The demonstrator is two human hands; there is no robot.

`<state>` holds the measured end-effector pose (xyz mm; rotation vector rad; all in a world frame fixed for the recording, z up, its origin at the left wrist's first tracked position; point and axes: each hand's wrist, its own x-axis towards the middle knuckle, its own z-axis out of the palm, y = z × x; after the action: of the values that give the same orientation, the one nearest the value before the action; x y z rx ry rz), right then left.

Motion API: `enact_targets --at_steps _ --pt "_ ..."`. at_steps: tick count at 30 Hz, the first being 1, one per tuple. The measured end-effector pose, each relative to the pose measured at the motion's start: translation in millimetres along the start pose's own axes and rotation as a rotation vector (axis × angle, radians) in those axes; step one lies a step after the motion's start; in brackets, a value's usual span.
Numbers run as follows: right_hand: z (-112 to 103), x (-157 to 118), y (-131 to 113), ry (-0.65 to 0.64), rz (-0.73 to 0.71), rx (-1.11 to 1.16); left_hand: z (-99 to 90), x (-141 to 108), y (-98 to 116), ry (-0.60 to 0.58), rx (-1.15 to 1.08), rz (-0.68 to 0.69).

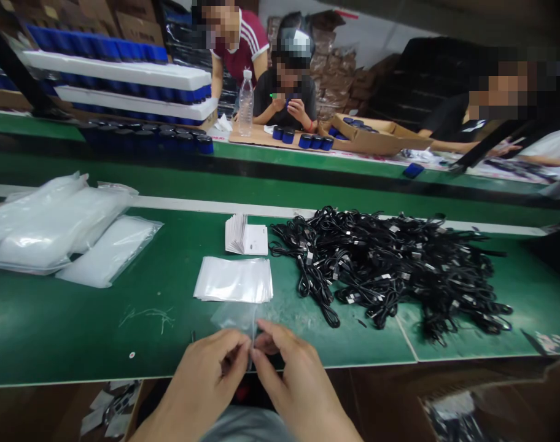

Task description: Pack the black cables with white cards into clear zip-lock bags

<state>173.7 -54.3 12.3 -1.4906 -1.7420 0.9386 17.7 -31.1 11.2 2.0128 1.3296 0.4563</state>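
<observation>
Near the front edge of the green table (178,353), my left hand (210,374) pinches a clear plastic bag (236,316) between thumb and finger. My right hand (291,374) is closed on the same bag's edge from the other side, its fingertips close to the left ones. Just beyond the hands lies a stack of clear bags (234,279). Behind that stack are small white leaflets (256,239), some fanned upright. To their right spreads a large pile of bundled black cables (381,264).
Full plastic packs (107,252) lie at the left. Beyond a raised ledge stand a bottle (245,104), blue items (287,135) and an open carton (376,138), with several people around. Open boxes with small packets (109,408) sit below the table edge.
</observation>
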Motion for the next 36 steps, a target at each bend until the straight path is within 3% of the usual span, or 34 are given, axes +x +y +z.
enact_targets --at_steps 7,12,16,23,27,32,36 --pt "-2 6 -3 -0.087 0.038 -0.013 10.6 2 -1 0.031 0.001 0.09" --pt "3 10 -1 -0.075 -0.024 -0.096 8.2 4 -4 0.03 0.005 0.008" --pt "12 8 3 -0.018 -0.131 -0.243 5.0 6 -6 0.031 0.08 -0.063" --pt "16 10 1 0.048 -0.171 -0.397 4.9 0 -8 0.128 0.107 0.113" --pt "11 16 -1 0.172 -0.117 -0.496 4.5 -3 -11 0.204 0.094 0.128" --pt "7 22 -5 -0.018 -0.044 -0.295 1.1 -3 -14 0.222 0.087 0.14" --pt "1 25 -9 -0.004 0.012 -0.421 -1.3 -4 -21 0.271 0.087 0.127"
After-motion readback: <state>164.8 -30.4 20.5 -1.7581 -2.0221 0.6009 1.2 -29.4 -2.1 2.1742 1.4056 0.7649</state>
